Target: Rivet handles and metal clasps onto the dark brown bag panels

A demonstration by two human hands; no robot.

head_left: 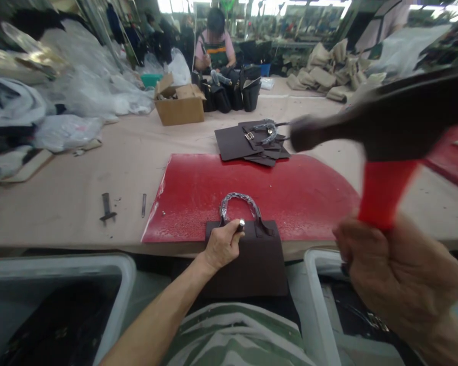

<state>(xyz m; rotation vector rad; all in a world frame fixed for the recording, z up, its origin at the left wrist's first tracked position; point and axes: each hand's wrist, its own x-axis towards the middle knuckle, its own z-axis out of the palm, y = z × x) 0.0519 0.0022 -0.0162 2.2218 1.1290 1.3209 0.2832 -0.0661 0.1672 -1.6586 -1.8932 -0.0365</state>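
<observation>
My left hand [224, 246] is closed around a small metal punch [241, 223], held upright on the top part of a dark brown bag panel [252, 267]. The panel has a handle [239, 196] wrapped in clear plastic and hangs over the table's front edge. Its upper part lies on a red mat [301, 198]. At the right, close to the camera, my right hand [397, 274] grips a hammer [389, 193] by its red handle, raised above the table. The hammer's dark head is blurred.
More dark panels [252, 142] lie behind the mat. A metal tool [107, 208] and a thin rod [144, 205] rest at left. Beyond are a cardboard box [181, 109], black bags [229, 91] and a person [216, 46]. Bins [127, 274] [315, 284] flank my lap.
</observation>
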